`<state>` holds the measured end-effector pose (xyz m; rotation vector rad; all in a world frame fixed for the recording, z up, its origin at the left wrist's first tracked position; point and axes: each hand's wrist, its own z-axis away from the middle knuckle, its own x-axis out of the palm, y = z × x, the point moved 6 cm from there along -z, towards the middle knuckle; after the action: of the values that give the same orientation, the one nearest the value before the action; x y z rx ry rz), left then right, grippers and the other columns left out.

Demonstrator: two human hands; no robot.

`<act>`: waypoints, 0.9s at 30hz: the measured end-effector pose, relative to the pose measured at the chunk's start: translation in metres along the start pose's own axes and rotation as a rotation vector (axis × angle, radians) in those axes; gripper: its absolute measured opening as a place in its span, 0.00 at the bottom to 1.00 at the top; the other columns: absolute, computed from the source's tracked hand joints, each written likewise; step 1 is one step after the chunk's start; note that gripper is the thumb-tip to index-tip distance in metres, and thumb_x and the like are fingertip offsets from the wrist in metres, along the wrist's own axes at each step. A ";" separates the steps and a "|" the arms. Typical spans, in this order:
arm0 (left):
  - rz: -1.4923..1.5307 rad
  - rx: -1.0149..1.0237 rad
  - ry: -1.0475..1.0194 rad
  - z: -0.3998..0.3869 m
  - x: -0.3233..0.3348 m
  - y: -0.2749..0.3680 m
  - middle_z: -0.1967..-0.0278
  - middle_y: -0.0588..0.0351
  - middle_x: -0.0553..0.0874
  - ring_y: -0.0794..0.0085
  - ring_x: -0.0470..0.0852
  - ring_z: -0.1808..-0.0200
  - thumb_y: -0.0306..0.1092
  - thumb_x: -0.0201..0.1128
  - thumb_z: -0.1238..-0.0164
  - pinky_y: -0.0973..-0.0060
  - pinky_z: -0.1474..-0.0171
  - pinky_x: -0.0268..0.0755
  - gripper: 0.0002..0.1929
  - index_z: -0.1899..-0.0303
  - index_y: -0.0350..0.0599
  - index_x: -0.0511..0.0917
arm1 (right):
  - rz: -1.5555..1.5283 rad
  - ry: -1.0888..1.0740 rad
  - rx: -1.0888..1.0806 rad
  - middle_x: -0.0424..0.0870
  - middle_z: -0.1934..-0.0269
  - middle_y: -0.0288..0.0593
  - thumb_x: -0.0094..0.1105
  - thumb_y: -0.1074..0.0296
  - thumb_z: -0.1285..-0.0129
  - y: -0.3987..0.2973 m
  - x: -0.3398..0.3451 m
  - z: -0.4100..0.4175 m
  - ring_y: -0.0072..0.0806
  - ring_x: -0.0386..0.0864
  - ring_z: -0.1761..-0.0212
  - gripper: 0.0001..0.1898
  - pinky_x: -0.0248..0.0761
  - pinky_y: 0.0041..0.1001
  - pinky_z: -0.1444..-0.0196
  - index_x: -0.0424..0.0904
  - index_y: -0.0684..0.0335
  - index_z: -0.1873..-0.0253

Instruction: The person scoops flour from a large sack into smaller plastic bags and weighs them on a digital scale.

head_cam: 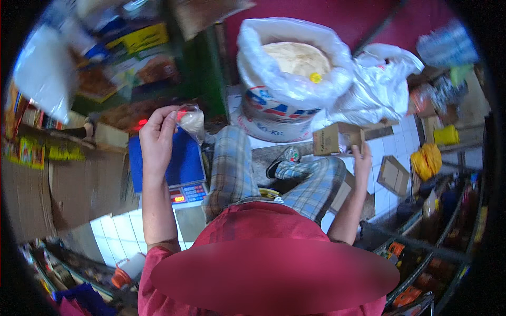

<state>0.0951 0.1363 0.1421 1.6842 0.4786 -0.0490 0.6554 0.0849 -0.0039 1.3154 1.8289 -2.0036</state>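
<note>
My left hand (159, 128) pinches the top of a small clear plastic bag (193, 121) with pale powder in it, above the blue platform of a digital scale (184, 158). A patch of red shows at the pinched end. Low on the right, my right hand (361, 160) grips the near right edge of a small open cardboard box (327, 140), thumb on the inner side. Something clear and plastic-like lies inside the box, too blurred to name. Ahead stands a large woven sack (276, 114) with a plastic liner, filled with pale powder (292, 59); a yellow object (315, 78) rests at the powder's edge.
A white plastic bag (379, 87) leans beside the sack. Cardboard pieces (393, 175) lie on the tiled floor to the right, near a yellow bundle (426, 161). Racks of goods (427, 245) stand at lower right. A large cardboard box (89, 185) is on the left.
</note>
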 end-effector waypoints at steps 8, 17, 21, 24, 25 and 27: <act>-0.064 0.105 -0.500 0.005 0.177 0.023 0.73 0.55 0.84 0.79 0.78 0.71 0.30 0.58 0.35 0.79 0.65 0.71 0.09 0.58 0.37 0.81 | -0.199 -0.365 -0.397 0.62 0.35 0.56 0.69 0.54 0.50 -0.136 0.076 0.069 0.47 0.57 0.31 0.39 0.49 0.40 0.31 0.63 0.64 0.35; -0.133 0.197 -0.811 0.045 0.290 0.049 0.71 0.56 0.84 0.80 0.77 0.72 0.29 0.57 0.34 0.79 0.66 0.71 0.08 0.59 0.36 0.80 | -0.227 -0.054 -0.531 0.72 0.43 0.53 0.58 0.66 0.44 -0.149 0.054 0.054 0.48 0.66 0.38 0.16 0.56 0.43 0.37 0.78 0.65 0.52; -0.043 0.150 -0.910 0.056 0.317 0.056 0.73 0.60 0.81 0.81 0.75 0.73 0.29 0.57 0.34 0.82 0.66 0.70 0.08 0.58 0.36 0.80 | -0.364 0.046 -0.446 0.80 0.54 0.46 0.54 0.70 0.41 -0.125 0.020 0.052 0.43 0.75 0.49 0.08 0.63 0.41 0.43 0.80 0.66 0.61; -0.024 0.160 -0.955 0.050 0.316 0.056 0.70 0.60 0.79 0.80 0.74 0.69 0.29 0.58 0.34 0.81 0.62 0.69 0.11 0.53 0.37 0.78 | -0.518 0.033 -0.241 0.81 0.58 0.45 0.51 0.70 0.34 -0.101 -0.029 0.053 0.32 0.78 0.54 0.09 0.69 0.29 0.50 0.79 0.68 0.59; -0.037 0.204 -0.960 0.046 0.316 0.055 0.68 0.59 0.78 0.80 0.74 0.66 0.28 0.58 0.35 0.80 0.61 0.69 0.12 0.51 0.38 0.78 | -0.530 0.081 -0.186 0.81 0.58 0.45 0.50 0.70 0.33 -0.086 -0.048 0.056 0.29 0.77 0.54 0.09 0.69 0.27 0.50 0.79 0.68 0.58; -0.171 0.243 -0.988 0.034 0.306 0.031 0.64 0.57 0.77 0.75 0.75 0.63 0.28 0.59 0.37 0.78 0.56 0.68 0.15 0.49 0.38 0.76 | -0.612 0.122 -0.088 0.81 0.59 0.43 0.50 0.68 0.32 -0.064 -0.079 0.060 0.25 0.77 0.55 0.10 0.69 0.25 0.51 0.79 0.68 0.58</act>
<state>0.3920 0.1868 0.0731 1.6191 -0.1460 -1.0439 0.6351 0.0153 0.0891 0.9406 2.5874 -2.0905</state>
